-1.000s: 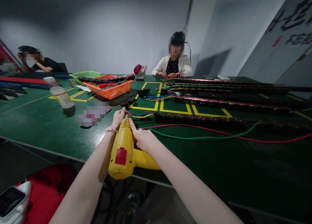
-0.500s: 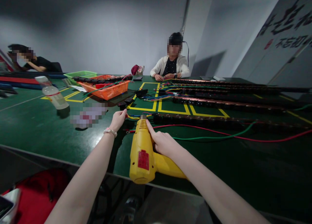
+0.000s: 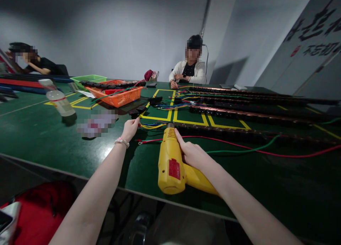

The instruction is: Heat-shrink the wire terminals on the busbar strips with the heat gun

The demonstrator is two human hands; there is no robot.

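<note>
A yellow heat gun is gripped in my right hand, its metal nozzle pointing away from me at the near end of a long black strip. Yellow and blue wires come out of that strip toward the left. My left hand pinches the ends of these wires between thumb and fingers. Below them lie a red and a green cable with ring terminals at their tips. The nozzle hides part of where wires and strip meet.
More long strips with wires lie farther back on the green table. To the left are an orange basket, a green basket and a bottle. A person sits across; another sits far left.
My right hand has moved the heat gun to the right along the wires, toward the strip. My left hand stays nearly in place. The person across has shifted their arms.
</note>
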